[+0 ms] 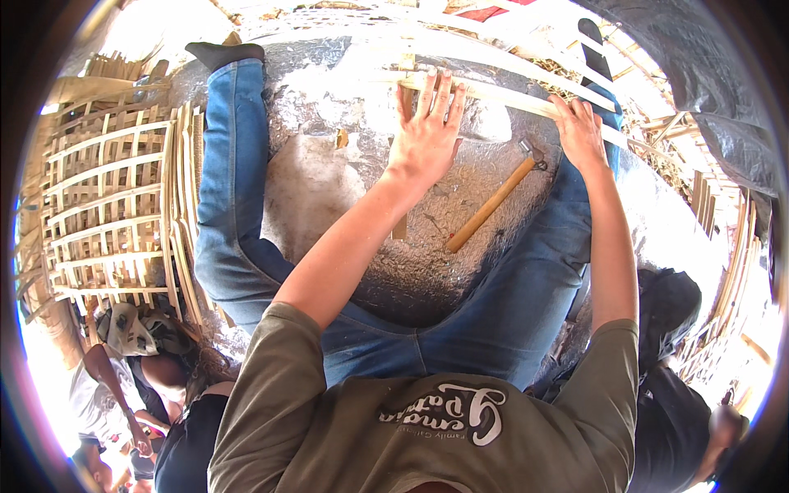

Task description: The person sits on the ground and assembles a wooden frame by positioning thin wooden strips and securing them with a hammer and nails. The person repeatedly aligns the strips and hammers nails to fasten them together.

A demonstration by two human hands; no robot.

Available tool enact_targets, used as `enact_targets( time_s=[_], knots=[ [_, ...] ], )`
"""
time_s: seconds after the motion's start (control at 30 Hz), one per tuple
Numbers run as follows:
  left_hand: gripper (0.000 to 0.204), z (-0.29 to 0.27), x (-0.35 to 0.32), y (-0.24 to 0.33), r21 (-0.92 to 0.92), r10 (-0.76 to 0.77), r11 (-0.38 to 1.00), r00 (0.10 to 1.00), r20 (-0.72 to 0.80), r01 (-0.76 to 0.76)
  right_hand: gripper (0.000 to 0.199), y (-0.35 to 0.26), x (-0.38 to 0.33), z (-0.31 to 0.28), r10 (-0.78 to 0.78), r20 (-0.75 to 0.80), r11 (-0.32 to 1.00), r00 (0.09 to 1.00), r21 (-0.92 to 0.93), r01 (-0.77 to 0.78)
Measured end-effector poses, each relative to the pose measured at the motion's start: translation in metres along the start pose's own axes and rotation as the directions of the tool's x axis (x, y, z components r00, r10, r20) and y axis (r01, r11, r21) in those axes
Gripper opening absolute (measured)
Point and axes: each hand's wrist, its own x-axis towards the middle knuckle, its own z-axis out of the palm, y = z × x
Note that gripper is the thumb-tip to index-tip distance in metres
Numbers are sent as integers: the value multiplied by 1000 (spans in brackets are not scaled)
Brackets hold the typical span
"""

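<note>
My left hand (427,131) lies with fingers stretched and spread over a pale bamboo strip (509,98) near the far side of the grey sheet. Farther right, my right hand (582,135) has its fingers bent over the same strip, close to my right leg. A short upright bamboo piece (408,56) crosses under the strip beside my left fingertips. Between my legs rests a hammer (493,204) with a wooden handle, its metal head pointing away to the right. Neither hand touches it.
Woven bamboo lattice panels (107,205) are stacked at the left. The shiny grey sheet (329,181) lies under my outstretched legs. More pale strips (493,56) run across the far side. Other people (123,403) sit behind at lower left, and dark clothing (670,403) shows at lower right.
</note>
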Motion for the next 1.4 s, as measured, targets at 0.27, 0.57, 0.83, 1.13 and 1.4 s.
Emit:
enact_targets(
  time_s=[0.27,0.57,0.83,1.13,1.4],
  knots=[
    [77,9,-10,-5,-153,-51,988,948,-315,2,44,-6,0,-12,60,106,998,993,-8,-59],
    [58,1,-5,-36,-606,-580,762,658,-480,230,43,-4,1,-8,68,105,998,992,-16,-67],
    [65,9,1,-47,-489,-654,734,685,-320,472,41,-1,-1,-3,44,66,999,997,9,-45],
    [55,22,3,-56,-541,-626,737,709,-324,405,49,0,-3,2,12,9,1000,1000,1,-12],
    [48,34,7,-64,-475,-587,790,703,-402,388,52,-1,-6,4,12,-6,1000,1000,-14,-13]
  ],
)
